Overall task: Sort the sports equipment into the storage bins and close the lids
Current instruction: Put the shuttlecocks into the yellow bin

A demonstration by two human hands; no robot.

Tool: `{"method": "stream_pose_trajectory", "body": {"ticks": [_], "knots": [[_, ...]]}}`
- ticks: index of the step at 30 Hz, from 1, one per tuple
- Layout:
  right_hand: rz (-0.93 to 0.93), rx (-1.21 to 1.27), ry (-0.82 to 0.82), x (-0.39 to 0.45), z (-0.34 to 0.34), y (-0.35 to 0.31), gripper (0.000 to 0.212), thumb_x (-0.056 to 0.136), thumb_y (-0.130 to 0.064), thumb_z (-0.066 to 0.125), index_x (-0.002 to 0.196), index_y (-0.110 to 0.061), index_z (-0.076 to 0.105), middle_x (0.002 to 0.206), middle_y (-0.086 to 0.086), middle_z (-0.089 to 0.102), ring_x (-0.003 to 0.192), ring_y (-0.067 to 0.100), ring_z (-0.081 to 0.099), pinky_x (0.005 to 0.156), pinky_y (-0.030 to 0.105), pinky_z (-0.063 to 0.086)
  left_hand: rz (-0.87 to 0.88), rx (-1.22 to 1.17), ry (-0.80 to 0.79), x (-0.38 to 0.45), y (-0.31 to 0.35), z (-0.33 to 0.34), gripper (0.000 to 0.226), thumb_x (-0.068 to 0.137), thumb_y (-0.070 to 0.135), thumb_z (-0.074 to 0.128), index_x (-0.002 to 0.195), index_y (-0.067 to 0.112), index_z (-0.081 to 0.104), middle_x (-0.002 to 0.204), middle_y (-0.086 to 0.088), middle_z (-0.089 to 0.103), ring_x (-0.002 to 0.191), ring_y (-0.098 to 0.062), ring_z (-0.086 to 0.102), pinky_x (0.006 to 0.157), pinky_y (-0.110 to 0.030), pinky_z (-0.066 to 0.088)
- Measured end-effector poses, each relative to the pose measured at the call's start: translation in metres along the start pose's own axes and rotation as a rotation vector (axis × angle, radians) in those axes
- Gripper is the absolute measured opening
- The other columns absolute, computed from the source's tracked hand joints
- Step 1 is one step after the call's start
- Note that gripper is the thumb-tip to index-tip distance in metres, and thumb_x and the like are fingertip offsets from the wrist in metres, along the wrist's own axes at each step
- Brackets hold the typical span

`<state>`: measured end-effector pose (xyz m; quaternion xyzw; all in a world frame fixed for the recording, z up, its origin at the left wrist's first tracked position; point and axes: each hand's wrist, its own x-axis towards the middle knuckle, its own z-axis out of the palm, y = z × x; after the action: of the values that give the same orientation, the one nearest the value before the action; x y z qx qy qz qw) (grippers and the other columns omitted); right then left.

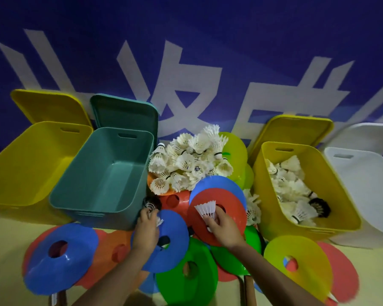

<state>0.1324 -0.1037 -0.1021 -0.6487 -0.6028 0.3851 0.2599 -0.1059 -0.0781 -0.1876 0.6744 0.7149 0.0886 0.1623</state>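
My right hand (222,228) pinches a white plastic shuttlecock (206,209) over a red disc cone (230,219). My left hand (146,231) grips another white shuttlecock (159,221) beside the teal bin (80,195), which is empty. A heap of feather shuttlecocks (190,160) lies between the bins. The yellow bin on the right (272,208) holds several shuttlecocks. The yellow bin on the left (16,173) and the white bin (367,195) stand open too. Every lid leans upright against the wall.
Flat disc cones in blue (60,257), green (186,274), yellow (301,263), orange and red cover the floor in front of the bins. A blue banner wall (186,40) with white characters stands behind. Racket handles (249,290) poke out under the cones.
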Motion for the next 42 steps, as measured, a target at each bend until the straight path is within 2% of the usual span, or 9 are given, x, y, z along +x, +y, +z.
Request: {"method": "stream_pose_trajectory", "body": {"ticks": [7,11,16,19,22,25,30,36,42], "knots": [[0.021,0.211,0.121,-0.006,-0.037,0.022,0.033,0.095,-0.032,0.056,0.122,-0.044,0.041,0.086,-0.014,0.067,0.078,0.001,0.064,0.066,0.022,0.051,-0.010,-0.354,0.049,-0.014,0.019,-0.021,0.052,0.084,0.014,0.067,0.132,0.013,0.045,0.127,-0.006,0.037,0.086,-0.020,0.058,0.071,-0.027,0.049],[0.053,0.333,0.242,0.003,-0.080,0.038,0.042,0.091,-0.038,0.061,0.130,-0.030,0.048,0.102,0.000,0.071,0.092,0.018,0.069,0.077,0.043,0.057,0.142,-0.424,-0.062,-0.020,0.055,-0.041,0.051,0.085,0.023,0.069,0.131,0.024,0.046,0.119,0.006,0.040,0.090,-0.006,0.049,0.072,-0.012,0.036],[0.014,0.397,0.350,0.002,-0.143,0.047,0.020,0.096,-0.022,0.055,0.114,-0.024,0.048,0.089,-0.004,0.064,0.068,-0.001,0.064,0.055,0.010,0.048,0.231,-0.523,-0.062,-0.021,0.147,-0.059,0.050,0.080,0.023,0.072,0.126,0.026,0.053,0.121,0.008,0.047,0.109,-0.005,0.046,0.086,-0.018,0.037],[0.008,0.371,0.386,-0.005,-0.182,0.064,0.023,0.096,-0.022,0.055,0.115,-0.029,0.043,0.088,-0.007,0.061,0.078,0.004,0.060,0.061,0.015,0.048,0.306,-0.552,-0.058,-0.023,0.213,-0.054,0.049,0.078,0.027,0.074,0.124,0.024,0.056,0.121,0.011,0.052,0.113,-0.004,0.048,0.088,-0.017,0.035],[0.077,0.283,0.453,0.000,-0.219,0.099,0.036,0.092,-0.033,0.059,0.126,-0.028,0.047,0.101,0.002,0.065,0.091,0.015,0.063,0.076,0.032,0.053,0.334,-0.631,-0.063,-0.024,0.274,-0.044,0.050,0.079,0.027,0.073,0.126,0.025,0.054,0.126,0.007,0.052,0.113,-0.002,0.047,0.088,-0.016,0.034],[0.119,0.203,0.465,0.006,-0.258,0.129,0.040,0.089,-0.031,0.062,0.126,-0.024,0.049,0.104,0.006,0.065,0.085,0.018,0.064,0.068,0.034,0.051,0.339,-0.679,-0.020,-0.018,0.328,-0.033,0.058,0.080,0.024,0.072,0.131,0.024,0.045,0.129,0.004,0.045,0.115,-0.005,0.043,0.090,-0.019,0.036],[0.121,-0.059,0.407,0.016,-0.300,0.166,0.048,0.089,-0.035,0.059,0.133,-0.020,0.045,0.113,0.008,0.065,0.096,0.025,0.061,0.077,0.036,0.049,0.317,-0.479,-0.037,0.013,0.393,-0.008,0.069,0.085,0.031,0.063,0.145,0.021,0.031,0.136,-0.004,0.031,0.116,-0.016,0.045,0.088,-0.022,0.037],[0.019,-0.134,0.343,0.026,-0.314,0.174,0.051,0.096,-0.025,0.050,0.143,-0.014,0.034,0.130,0.010,0.058,0.106,0.027,0.059,0.084,0.033,0.044,0.449,0.032,-0.060,0.033,0.416,0.035,0.052,0.096,0.047,0.041,0.142,0.024,0.037,0.140,-0.003,0.042,0.127,-0.023,0.042,0.106,-0.036,0.033],[0.006,-0.072,0.337,0.059,-0.316,0.179,0.054,0.094,-0.016,0.049,0.144,-0.014,0.031,0.137,0.007,0.052,0.121,0.029,0.053,0.096,0.031,0.042,0.536,0.422,-0.030,0.036,0.419,0.048,0.051,0.100,0.047,0.022,0.147,0.026,0.026,0.131,-0.003,0.055,0.122,-0.023,0.046,0.101,-0.039,0.030]]}}
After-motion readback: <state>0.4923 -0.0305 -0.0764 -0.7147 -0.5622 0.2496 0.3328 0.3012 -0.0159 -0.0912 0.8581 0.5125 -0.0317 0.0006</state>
